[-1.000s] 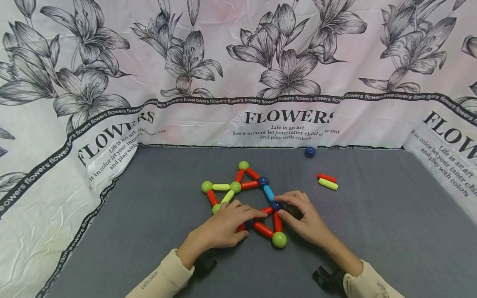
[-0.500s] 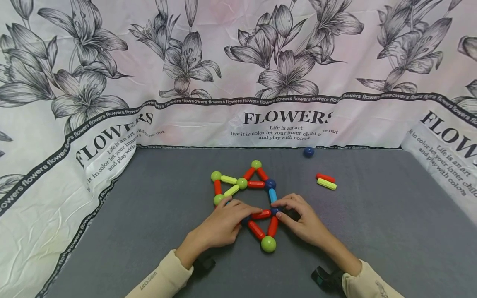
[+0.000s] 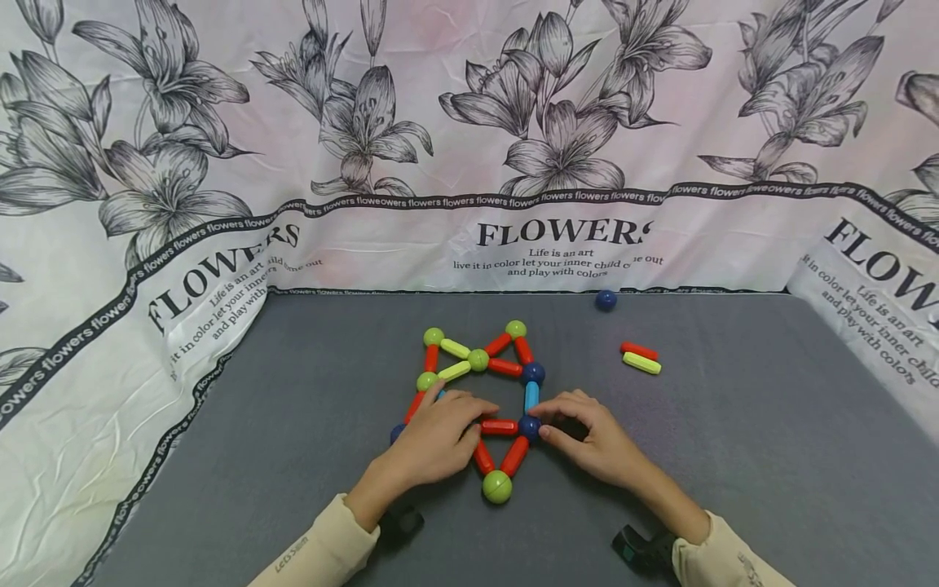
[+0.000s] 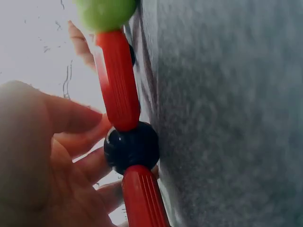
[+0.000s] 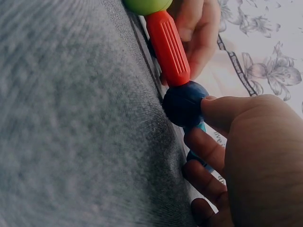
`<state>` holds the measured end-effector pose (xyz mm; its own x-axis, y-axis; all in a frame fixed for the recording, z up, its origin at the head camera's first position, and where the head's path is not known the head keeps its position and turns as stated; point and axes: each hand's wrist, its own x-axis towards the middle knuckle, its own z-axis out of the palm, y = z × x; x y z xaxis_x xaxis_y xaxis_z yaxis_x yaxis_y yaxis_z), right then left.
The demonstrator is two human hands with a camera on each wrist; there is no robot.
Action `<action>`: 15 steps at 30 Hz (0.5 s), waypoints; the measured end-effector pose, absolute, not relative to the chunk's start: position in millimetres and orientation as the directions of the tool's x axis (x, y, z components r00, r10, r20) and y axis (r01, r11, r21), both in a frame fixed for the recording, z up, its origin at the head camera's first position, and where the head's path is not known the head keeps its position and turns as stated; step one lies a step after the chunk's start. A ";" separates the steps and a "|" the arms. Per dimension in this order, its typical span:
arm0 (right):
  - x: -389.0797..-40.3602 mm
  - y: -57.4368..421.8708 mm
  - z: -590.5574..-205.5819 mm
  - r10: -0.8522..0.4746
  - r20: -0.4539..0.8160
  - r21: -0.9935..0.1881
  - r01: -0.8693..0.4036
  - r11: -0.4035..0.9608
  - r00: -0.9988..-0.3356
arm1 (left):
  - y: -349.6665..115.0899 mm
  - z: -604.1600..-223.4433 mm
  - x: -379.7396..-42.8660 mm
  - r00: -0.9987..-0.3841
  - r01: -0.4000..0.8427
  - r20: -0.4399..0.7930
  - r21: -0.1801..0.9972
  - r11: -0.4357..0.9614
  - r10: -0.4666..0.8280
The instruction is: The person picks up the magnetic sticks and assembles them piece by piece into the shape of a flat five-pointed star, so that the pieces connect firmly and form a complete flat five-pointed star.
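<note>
A flat star-like figure of magnetic balls and rods lies on the grey table [image 3: 734, 456], with red rods [image 3: 500, 426], yellow-green rods [image 3: 454, 371] and a light blue rod [image 3: 531, 397]. My right hand [image 3: 597, 436] pinches the blue ball [image 3: 528, 427] at its right corner, thumb on one side. My left hand [image 3: 440, 436] spans the lower left part, thumb and fingers around a dark blue ball [image 4: 131, 149] that is hidden in the head view. A green ball [image 3: 497, 487] forms the near tip between the hands. Another blue ball [image 3: 398, 433] peeks out left of my left hand.
A loose blue ball [image 3: 606, 301] sits at the table's back edge. Right of the figure, a red rod [image 3: 639, 350] and a yellow-green rod [image 3: 641, 364] lie side by side. Behind the table hangs a flower-printed cloth [image 3: 403, 244].
The figure has turned clockwise between my hands: its near green tip swung left, its far green tip right. Both hands stay on it, shifting slightly left at the fingertips.
</note>
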<state>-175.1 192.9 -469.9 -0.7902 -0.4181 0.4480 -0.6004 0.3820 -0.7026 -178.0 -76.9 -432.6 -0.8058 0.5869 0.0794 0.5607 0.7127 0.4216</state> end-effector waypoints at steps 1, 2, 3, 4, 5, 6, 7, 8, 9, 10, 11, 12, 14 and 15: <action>-175.1 192.9 -470.1 -0.418 0.446 -0.704 -0.599 0.382 -0.791 | -76.6 -432.8 -177.6 -0.805 0.562 0.080 0.423 0.711 0.588; -175.1 192.8 -470.1 -0.419 0.447 -0.706 -0.599 0.378 -0.791 | -76.5 -432.9 -177.3 -0.803 0.565 0.081 0.422 0.709 0.591; -175.3 192.9 -470.5 -0.419 0.445 -0.709 -0.598 0.375 -0.791 | -76.5 -432.5 -176.7 -0.800 0.568 0.078 0.418 0.708 0.595; -175.4 193.0 -471.0 -0.420 0.443 -0.712 -0.596 0.371 -0.792 | -76.6 -432.3 -176.4 -0.796 0.572 0.073 0.414 0.708 0.600; -175.7 193.0 -471.5 -0.421 0.442 -0.715 -0.595 0.368 -0.792 | -76.6 -432.1 -176.2 -0.795 0.572 0.069 0.413 0.709 0.603; -175.9 193.3 -472.1 -0.422 0.440 -0.718 -0.593 0.365 -0.793 | -76.7 -432.2 -176.1 -0.795 0.572 0.067 0.413 0.708 0.603; -176.1 193.4 -472.3 -0.424 0.441 -0.719 -0.594 0.360 -0.791 | -76.7 -432.4 -176.2 -0.795 0.572 0.064 0.413 0.709 0.604; -176.3 193.5 -472.5 -0.424 0.439 -0.722 -0.592 0.358 -0.792 | -76.8 -432.5 -176.2 -0.795 0.571 0.062 0.413 0.710 0.603; -176.2 193.7 -472.7 -0.424 0.434 -0.726 -0.587 0.358 -0.795 | -76.8 -432.6 -176.2 -0.795 0.571 0.062 0.413 0.709 0.604; -176.0 193.7 -472.6 -0.423 0.435 -0.725 -0.588 0.358 -0.795 | -76.7 -433.0 -176.4 -0.795 0.570 0.062 0.415 0.709 0.603; -175.8 193.8 -472.3 -0.422 0.432 -0.729 -0.584 0.357 -0.797 | -76.7 -433.4 -176.4 -0.796 0.570 0.063 0.416 0.709 0.602; -175.5 193.8 -471.6 -0.418 0.428 -0.733 -0.579 0.358 -0.801 | -76.6 -433.7 -176.6 -0.797 0.568 0.063 0.418 0.709 0.601; -174.6 193.8 -470.6 -0.405 0.422 -0.741 -0.566 0.361 -0.811 | -76.4 -434.1 -176.9 -0.799 0.564 0.061 0.420 0.711 0.598; -174.2 193.8 -470.0 -0.395 0.423 -0.743 -0.562 0.364 -0.816 | -76.3 -434.4 -177.2 -0.800 0.563 0.061 0.422 0.711 0.597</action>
